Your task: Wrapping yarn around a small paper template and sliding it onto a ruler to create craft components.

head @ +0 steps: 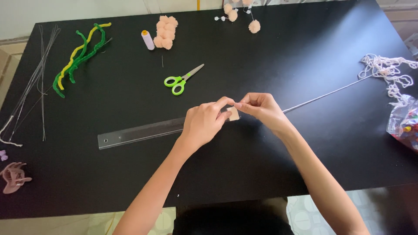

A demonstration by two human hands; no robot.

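1. I pinch a small pale card piece [234,114] between both thumbs and forefingers at the table's centre.
2. My left hand [203,124] and right hand [261,109] are closed narrowly on it, over the clear ruler [139,132].
3. White yarn [326,95] trails toward 2 o'clock, apparently just starting to wrap.
4. Finished pompoms [165,31] lie at 11 o'clock, green scissors [180,80] nearer.

Head view; steep downward; near black table [305,65]

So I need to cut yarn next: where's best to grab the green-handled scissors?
Take the green-handled scissors by the two loop handles at the lower left, coming from the near side. They lie flat, closed, with the metal blades pointing up-right, away from the handles.
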